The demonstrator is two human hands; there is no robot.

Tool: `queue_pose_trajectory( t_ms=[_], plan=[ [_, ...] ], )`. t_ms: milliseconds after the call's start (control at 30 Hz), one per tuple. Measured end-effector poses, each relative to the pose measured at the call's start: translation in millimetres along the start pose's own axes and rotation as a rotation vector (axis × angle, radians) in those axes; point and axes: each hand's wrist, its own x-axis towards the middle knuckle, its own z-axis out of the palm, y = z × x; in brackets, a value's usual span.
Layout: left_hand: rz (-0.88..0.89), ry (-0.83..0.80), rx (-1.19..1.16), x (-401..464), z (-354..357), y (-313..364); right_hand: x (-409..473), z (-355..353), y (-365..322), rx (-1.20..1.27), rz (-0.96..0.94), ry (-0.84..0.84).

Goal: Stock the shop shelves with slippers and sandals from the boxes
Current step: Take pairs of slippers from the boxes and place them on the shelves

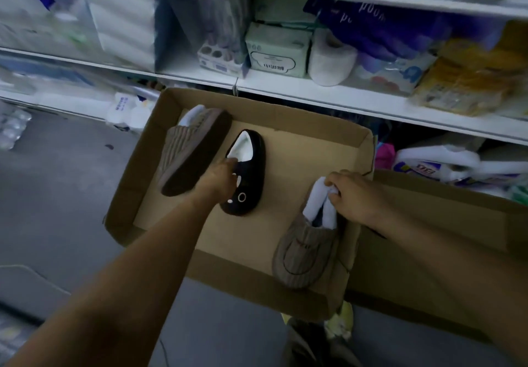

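**Both hands in the slipper box**

A shallow cardboard box (pixel 288 118) fills the centre of the frame and holds three slippers. The left hand (pixel 220 179) reaches onto the black slipper (pixel 247 172) at mid-frame, fingers at the rim of its white-lined opening; whether they have closed on it cannot be told. That slipper's long axis runs up the frame, toe toward the person. Just left of it, a brown ribbed slipper (pixel 191 152) lies tilted on its side, sole showing. At lower right, the right hand (pixel 353 195) pinches the white lining at the heel of a second brown slipper (pixel 307 249), toe pointing down the frame. The white shelves (pixel 328 92) lie beyond the box, up-frame, already crowded with packaged goods.
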Motion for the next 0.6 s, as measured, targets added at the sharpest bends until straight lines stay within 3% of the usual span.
queue_pose_trajectory(
  t_ms=[200,333,533,600],
  plan=[
    [0.049,-0.072,0.159,51,12,-14,23,13,-5,-0.035,0.065,-0.039],
    [0.124,-0.027,0.333,64,19,-19,31,20,-5,-0.037,0.058,-0.038],
    [0.153,-0.006,0.457,61,7,-14,34,17,-8,0.1,0.024,-0.045],
    [0.143,-0.027,0.397,52,-1,-9,34,14,-9,0.169,0.03,-0.055]
  ],
)
